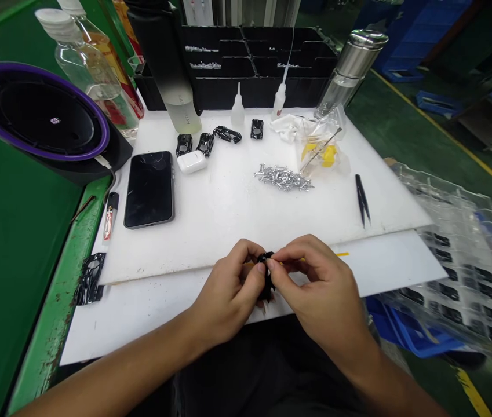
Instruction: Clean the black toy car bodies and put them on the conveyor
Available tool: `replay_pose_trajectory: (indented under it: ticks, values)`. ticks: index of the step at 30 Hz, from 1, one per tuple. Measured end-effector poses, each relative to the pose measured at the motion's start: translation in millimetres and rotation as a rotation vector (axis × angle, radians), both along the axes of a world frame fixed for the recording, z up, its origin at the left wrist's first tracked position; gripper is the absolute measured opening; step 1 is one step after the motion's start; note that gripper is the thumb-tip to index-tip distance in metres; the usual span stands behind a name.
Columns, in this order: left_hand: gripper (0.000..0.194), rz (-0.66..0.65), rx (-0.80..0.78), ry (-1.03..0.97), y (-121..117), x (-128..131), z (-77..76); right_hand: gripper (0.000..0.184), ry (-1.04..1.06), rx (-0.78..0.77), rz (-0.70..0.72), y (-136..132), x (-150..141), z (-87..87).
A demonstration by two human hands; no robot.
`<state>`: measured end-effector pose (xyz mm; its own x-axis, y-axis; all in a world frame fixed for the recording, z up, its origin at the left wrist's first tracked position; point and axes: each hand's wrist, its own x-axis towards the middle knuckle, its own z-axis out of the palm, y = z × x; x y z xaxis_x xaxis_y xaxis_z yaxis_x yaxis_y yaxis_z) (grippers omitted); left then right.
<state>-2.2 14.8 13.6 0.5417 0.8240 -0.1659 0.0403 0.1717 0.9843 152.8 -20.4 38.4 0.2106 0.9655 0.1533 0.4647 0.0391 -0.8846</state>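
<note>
Left hand (226, 298) and right hand (321, 286) are clamped together on a small glossy black part (266, 275); black tweezers (362, 200) are laid on a white board (211, 226) beyond the right hand.

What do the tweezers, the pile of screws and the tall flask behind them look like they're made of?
The tweezers look like black-coated metal, with a dull, dark finish, though plastic can't be ruled out. The screws look like bright plated metal, going by their silvery glints. The flask looks like brushed stainless steel above, with a see-through lower part, probably glass.
</note>
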Motion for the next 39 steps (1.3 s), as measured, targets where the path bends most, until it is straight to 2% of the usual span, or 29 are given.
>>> replay_pose_trajectory:
  ticks: [7,13,20,26,32,39]
  values:
    - [0.010,0.008,0.006,0.001,-0.9,-2.3,-0.6,0.010,0.059,-0.060,0.022,0.0,0.0,3.4]
    - [0.013,0.008,0.002,-0.010,-1.7,-2.0,-0.2,0.012,0.218,-0.220,-0.013,-0.8,-2.3,8.0]
    - [0.013,-0.002,0.011,-0.006,-2.6,-1.5,-0.9,0.008,0.377,-0.303,0.093,-0.3,3.1,9.6]
    - [0.013,0.010,0.018,0.034,-1.5,0.2,-0.2,0.010,0.283,-0.289,0.124,-2.2,7.1,6.8]
    - [0.012,0.000,0.072,0.072,-2.3,-0.5,-2.0,0.008,0.125,-0.260,0.080,-2.2,5.8,7.9]
    - [0.011,-0.011,0.177,0.131,-3.9,0.0,-3.0,0.008,0.232,-0.345,0.096,-1.5,11.6,6.1]
